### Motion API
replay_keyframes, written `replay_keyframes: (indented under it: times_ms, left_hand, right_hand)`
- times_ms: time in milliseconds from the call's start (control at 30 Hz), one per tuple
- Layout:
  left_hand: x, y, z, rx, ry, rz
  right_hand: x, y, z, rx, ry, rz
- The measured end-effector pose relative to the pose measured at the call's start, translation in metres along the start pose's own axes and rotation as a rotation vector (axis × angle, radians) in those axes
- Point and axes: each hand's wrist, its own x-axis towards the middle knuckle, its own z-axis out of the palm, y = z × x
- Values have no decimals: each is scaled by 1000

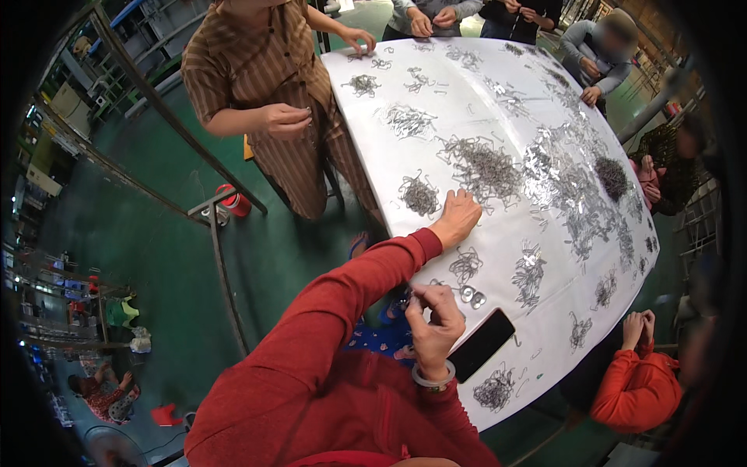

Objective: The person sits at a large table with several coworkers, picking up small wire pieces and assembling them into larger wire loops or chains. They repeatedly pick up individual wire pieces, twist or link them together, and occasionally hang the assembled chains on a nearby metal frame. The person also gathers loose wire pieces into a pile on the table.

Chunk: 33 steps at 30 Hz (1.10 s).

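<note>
My left hand (pixel 458 219) reaches out over the white table (pixel 490 249), its fingers bent down between a small heap of bent wire hooks (pixel 420 196) and a larger dark heap of hooks (pixel 484 170). The fingertips are bunched at the edge of the larger heap, and what they hold is hidden. Closer to my body, my right hand (pixel 436 321), a pale bangle (pixel 434 378) on its wrist, is closed in a pinch by the table edge. Whatever is between its fingertips is too small to name. Beside it lie a loose pile of hooks (pixel 465 265) and shiny round metal pieces (pixel 472 296).
A black phone (pixel 484 343) lies right of my right hand. Shiny metal pieces (pixel 564 187) spread across the table's middle. A person in brown stripes (pixel 261 86) sits at the left edge; other people work round the far and right sides, one in an orange top (pixel 638 389).
</note>
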Motion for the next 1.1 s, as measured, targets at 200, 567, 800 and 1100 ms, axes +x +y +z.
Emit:
replay_keyframes:
  times_ms: [200, 567, 800, 1100]
  left_hand:
    - [-48, -16, -49, -595, 147, -150]
    - [-206, 2, -195, -1489, -12, -225]
    - [-208, 15, -187, -1555, 152, -300]
    - [-209, 17, -188, -1446, 174, -296]
  right_hand:
    - [-6, 6, 3, -61, 52, 139]
    - [-12, 1, 14, 178, 138, 168]
    - [-15, 3, 14, 3, 118, 68]
    - [-18, -1, 11, 76, 78, 103]
